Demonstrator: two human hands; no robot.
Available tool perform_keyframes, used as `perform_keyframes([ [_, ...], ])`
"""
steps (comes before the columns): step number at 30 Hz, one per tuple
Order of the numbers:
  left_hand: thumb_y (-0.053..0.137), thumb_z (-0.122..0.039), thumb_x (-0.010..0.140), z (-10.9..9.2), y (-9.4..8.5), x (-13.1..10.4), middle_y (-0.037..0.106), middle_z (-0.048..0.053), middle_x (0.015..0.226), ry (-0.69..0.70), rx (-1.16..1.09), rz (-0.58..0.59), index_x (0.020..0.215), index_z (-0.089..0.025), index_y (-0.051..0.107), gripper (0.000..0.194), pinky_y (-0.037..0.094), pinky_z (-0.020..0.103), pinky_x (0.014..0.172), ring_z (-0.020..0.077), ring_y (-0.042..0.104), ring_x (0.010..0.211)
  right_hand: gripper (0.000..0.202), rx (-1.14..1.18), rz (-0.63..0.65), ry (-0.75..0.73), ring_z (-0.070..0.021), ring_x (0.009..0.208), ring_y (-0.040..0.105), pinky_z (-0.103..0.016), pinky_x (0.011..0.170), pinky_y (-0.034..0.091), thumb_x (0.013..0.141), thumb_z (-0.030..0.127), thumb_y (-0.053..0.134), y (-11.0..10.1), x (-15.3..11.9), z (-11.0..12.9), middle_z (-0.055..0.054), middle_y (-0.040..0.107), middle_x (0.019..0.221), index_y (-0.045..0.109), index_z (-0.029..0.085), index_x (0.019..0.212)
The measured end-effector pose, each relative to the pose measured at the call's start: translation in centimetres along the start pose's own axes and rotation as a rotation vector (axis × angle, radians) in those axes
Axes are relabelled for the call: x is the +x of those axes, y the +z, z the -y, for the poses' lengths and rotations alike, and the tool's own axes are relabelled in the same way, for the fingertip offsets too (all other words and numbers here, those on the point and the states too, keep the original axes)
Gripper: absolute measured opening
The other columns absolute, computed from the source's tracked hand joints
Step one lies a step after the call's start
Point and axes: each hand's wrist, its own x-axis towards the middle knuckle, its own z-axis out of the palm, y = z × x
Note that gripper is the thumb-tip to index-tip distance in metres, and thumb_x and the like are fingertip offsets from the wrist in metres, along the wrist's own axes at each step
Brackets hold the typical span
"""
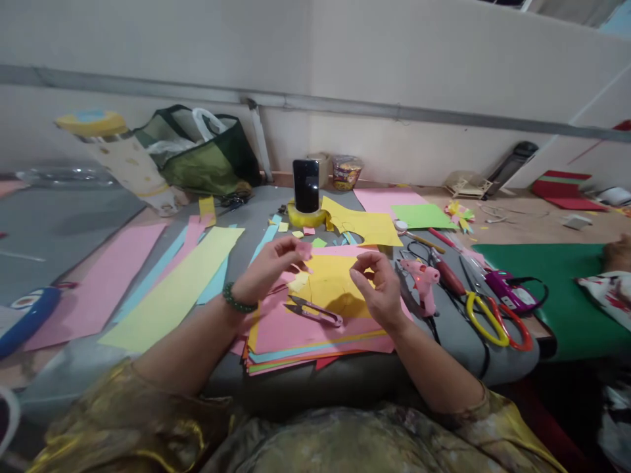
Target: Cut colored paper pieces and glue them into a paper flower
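My left hand [279,258] pinches a small piece of pink paper [304,249] between thumb and fingers, above the paper stack. Apart from it, to the right, my right hand [378,284] is curled with thumb and index finger close together; anything between their tips is too small to make out. Beneath both hands lies a stack of coloured paper [290,338], pink at the front, with a yellow sheet [335,276] on top. A pair of thread snips [315,312] rests on the stack, pointing left. Small pale yellow scraps [298,282] sit near my left fingers.
A pink glue gun [421,282] with a lit red light stands right of my right hand, beside scissors [486,318]. Paper strips [182,289] lie left. A phone [306,186] stands behind on a yellow tape roll [300,217]. Another person's hand [618,253] is far right.
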Motion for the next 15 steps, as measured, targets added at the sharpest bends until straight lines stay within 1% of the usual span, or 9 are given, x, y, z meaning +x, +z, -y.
perform_keyframes([
  [1, 0.077, -0.035, 0.060, -0.1, -0.9, 0.6, 0.065, -0.001, 0.073, -0.023, -0.007, -0.055, 0.070, -0.019, 0.063, 0.023, 0.049, 0.023, 0.060, 0.0126, 0.062, 0.063, 0.020, -0.001, -0.003, -0.001, -0.0148, 0.070, 0.061, -0.028, 0.059, 0.048, 0.079, 0.029, 0.064, 0.0, 0.1, -0.1, 0.000, 0.061, 0.077, 0.053, 0.024, 0.094],
  [3, 0.078, -0.032, 0.057, -0.1, -2.4, 1.8, 0.066, -0.001, 0.070, -0.065, 0.001, -0.126, 0.068, -0.018, 0.063, 0.023, 0.050, 0.023, 0.061, 0.0119, 0.063, 0.061, 0.018, -0.019, 0.006, 0.002, -0.0146, 0.069, 0.061, -0.027, 0.058, 0.048, 0.079, 0.030, 0.064, 0.0, 0.2, -0.2, 0.000, 0.060, 0.076, 0.054, 0.023, 0.092],
  [6, 0.078, -0.026, 0.055, 0.0, -3.6, 3.2, 0.063, -0.002, 0.064, -0.084, 0.031, -0.168, 0.064, -0.017, 0.061, 0.021, 0.050, 0.023, 0.062, 0.0121, 0.064, 0.062, 0.014, -0.075, 0.033, 0.014, -0.0140, 0.066, 0.060, -0.026, 0.056, 0.047, 0.079, 0.031, 0.063, 0.0, 0.4, -0.4, 0.000, 0.061, 0.074, 0.054, 0.023, 0.087],
  [8, 0.076, -0.025, 0.055, 0.0, -3.7, 4.0, 0.061, -0.002, 0.060, -0.091, 0.078, -0.165, 0.063, -0.017, 0.062, 0.019, 0.050, 0.023, 0.062, 0.0120, 0.063, 0.059, 0.013, -0.110, 0.053, 0.025, -0.0136, 0.064, 0.059, -0.026, 0.055, 0.047, 0.078, 0.031, 0.062, -0.1, 0.5, -0.5, 0.001, 0.060, 0.072, 0.054, 0.023, 0.084],
  [10, 0.076, -0.027, 0.056, 0.0, -3.5, 4.7, 0.060, -0.001, 0.058, -0.097, 0.168, -0.121, 0.064, -0.017, 0.062, 0.019, 0.051, 0.025, 0.063, 0.0126, 0.061, 0.058, 0.012, -0.136, 0.075, 0.030, -0.0136, 0.063, 0.059, -0.025, 0.054, 0.046, 0.078, 0.032, 0.062, -0.2, 0.7, -0.6, 0.001, 0.060, 0.070, 0.054, 0.023, 0.082],
  [13, 0.078, -0.034, 0.057, 0.1, -3.1, 5.7, 0.064, 0.002, 0.062, -0.116, 0.301, -0.037, 0.066, -0.016, 0.063, 0.025, 0.052, 0.029, 0.066, 0.0159, 0.063, 0.063, 0.011, -0.170, 0.091, 0.027, -0.0134, 0.063, 0.059, -0.025, 0.054, 0.047, 0.078, 0.032, 0.060, -0.4, 0.8, -0.6, 0.001, 0.061, 0.070, 0.055, 0.022, 0.081],
  [15, 0.079, -0.039, 0.055, 0.2, -3.3, 6.1, 0.066, 0.003, 0.066, -0.135, 0.359, -0.046, 0.070, -0.017, 0.064, 0.031, 0.051, 0.031, 0.065, 0.0184, 0.064, 0.067, 0.010, -0.188, 0.094, 0.023, -0.0131, 0.062, 0.059, -0.024, 0.054, 0.047, 0.078, 0.032, 0.058, -0.5, 0.8, -0.6, 0.000, 0.062, 0.070, 0.056, 0.022, 0.080],
])
